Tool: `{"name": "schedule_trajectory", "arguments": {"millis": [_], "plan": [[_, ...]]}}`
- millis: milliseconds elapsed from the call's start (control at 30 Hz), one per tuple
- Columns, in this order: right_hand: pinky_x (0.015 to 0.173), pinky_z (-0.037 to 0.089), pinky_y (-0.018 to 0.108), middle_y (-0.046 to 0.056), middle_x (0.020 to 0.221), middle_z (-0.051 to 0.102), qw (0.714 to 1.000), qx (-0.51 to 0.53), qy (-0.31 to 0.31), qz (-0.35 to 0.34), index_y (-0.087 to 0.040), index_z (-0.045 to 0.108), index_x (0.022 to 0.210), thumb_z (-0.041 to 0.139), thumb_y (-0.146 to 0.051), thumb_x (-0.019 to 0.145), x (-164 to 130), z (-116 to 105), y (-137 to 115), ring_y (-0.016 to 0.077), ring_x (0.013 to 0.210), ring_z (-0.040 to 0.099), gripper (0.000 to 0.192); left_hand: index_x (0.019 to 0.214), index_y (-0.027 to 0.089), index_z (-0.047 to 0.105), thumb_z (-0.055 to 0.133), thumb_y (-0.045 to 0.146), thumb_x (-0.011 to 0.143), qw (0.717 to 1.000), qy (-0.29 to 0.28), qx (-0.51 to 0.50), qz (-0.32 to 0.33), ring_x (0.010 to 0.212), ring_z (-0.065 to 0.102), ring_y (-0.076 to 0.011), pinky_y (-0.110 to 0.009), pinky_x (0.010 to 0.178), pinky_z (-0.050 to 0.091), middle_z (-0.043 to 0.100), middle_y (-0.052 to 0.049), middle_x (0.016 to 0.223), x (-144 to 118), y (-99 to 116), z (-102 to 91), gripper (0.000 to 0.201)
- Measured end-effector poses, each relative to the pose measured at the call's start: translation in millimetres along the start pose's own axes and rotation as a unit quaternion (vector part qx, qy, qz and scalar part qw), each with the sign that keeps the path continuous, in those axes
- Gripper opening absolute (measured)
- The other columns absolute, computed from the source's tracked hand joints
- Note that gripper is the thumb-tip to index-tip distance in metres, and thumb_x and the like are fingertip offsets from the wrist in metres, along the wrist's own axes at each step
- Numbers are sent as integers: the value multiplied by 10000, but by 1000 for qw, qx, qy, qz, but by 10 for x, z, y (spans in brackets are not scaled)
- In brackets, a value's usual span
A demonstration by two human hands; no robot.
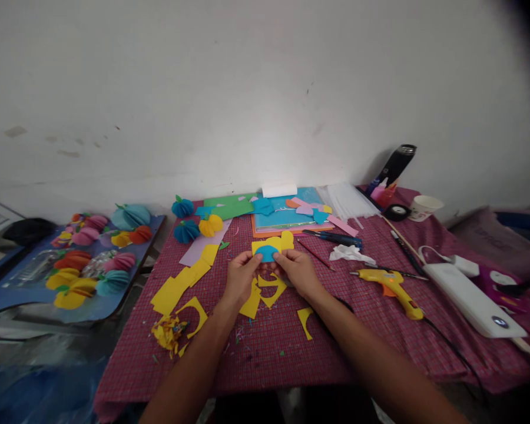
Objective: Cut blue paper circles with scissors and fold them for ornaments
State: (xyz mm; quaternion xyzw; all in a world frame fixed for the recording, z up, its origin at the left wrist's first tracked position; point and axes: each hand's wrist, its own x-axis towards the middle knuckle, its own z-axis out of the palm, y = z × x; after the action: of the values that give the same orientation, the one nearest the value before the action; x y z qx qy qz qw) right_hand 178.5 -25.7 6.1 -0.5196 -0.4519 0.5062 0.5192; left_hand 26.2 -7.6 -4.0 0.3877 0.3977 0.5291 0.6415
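Note:
A blue paper half-circle (267, 253) is pinched between my two hands above the middle of the table. My left hand (241, 271) grips its left end, thumb on top. Its right end is held by my right hand (297, 268) in the same way. The fingertips beneath the paper are mostly hidden. Just behind it lie yellow paper pieces (287, 238), one of them rounded. Yellow offcuts with curved cut edges (271, 290) lie under and in front of my hands. A pencil (315, 255) rests to the right of my right hand.
To the right lie a yellow glue gun (391, 285) with its cord, a white power bank (468, 300) and a paper cup (425, 206). A black bottle (397, 165) stands behind. Coloured sheets (287, 221) are stacked at the back. Several paper pumpkins (130, 217) cover the blue side table.

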Motion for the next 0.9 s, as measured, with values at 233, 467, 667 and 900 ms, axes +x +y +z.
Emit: {"name": "schedule_trajectory", "arguments": {"millis": [233,467,667,900], "plan": [[423,358,221,1,567,637,1000,-3,-2,-2,-181,619,615,657,-470,787,-2,-3,0,110,444,503,339,752,152,648,790,384,687,1000,4,-4,-5,617,631,-138,-257,622,478,658,-13,680,-7,17,14,280],[422,346,224,4,566,635,1000,-7,0,-9,-183,619,610,653,-471,791,-1,-2,1,114,448,500,342,764,152,654,789,374,694,1000,-2,-16,-5,610,638,-143,-265,622,488,665,-19,677,-21,36,22,270],[397,306,219,-4,546,616,1000,-11,-4,-12,-181,628,626,643,-472,804,-1,-10,15,104,417,459,342,830,132,670,737,424,753,998,-17,-56,-11,611,655,-164,-296,630,514,704,-75,741,-30,67,30,309],[406,315,220,2,548,622,1000,-9,0,-17,-176,623,626,644,-465,814,-3,-16,13,105,426,465,345,826,134,665,728,392,772,998,-27,-62,-8,625,657,-166,-297,629,513,699,-71,729,-38,67,21,271]]}}
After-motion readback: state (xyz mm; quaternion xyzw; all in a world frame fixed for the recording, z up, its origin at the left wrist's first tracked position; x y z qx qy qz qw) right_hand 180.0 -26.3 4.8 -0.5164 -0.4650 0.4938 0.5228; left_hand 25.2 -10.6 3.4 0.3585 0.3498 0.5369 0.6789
